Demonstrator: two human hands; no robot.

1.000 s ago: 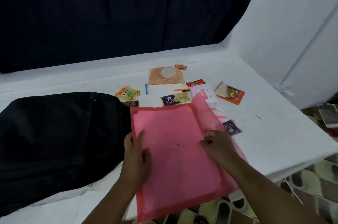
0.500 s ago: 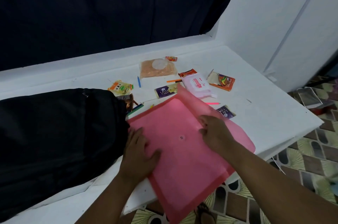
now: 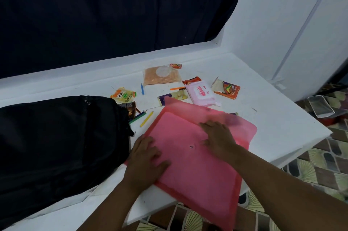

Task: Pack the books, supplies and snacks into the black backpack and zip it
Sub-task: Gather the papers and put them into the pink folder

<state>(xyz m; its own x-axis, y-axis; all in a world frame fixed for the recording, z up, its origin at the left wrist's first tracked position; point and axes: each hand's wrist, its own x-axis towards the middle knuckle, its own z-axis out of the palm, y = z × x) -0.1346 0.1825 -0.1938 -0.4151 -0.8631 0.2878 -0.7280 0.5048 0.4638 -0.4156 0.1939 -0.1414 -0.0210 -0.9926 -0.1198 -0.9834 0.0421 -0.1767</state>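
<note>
pink folder [image 3: 190, 147] has swung round since a second ago, flap now laid down under my right hand [image 3: 218, 136]; my left hand [image 3: 146, 157] presses its near edge, fingers spread flat, gripping nothing. black backpack [image 3: 56, 136] lies just beside, so loading looks next.

Pink folder [image 3: 195, 157] turned clockwise, uncovering 2 pencils [image 3: 143, 117].

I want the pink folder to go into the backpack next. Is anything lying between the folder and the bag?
Nothing lies directly between the pink folder and the black backpack; their near edges almost meet by the left hand. Coloured pencils lie just beyond that gap. No open zipper shows on the bag.
</note>
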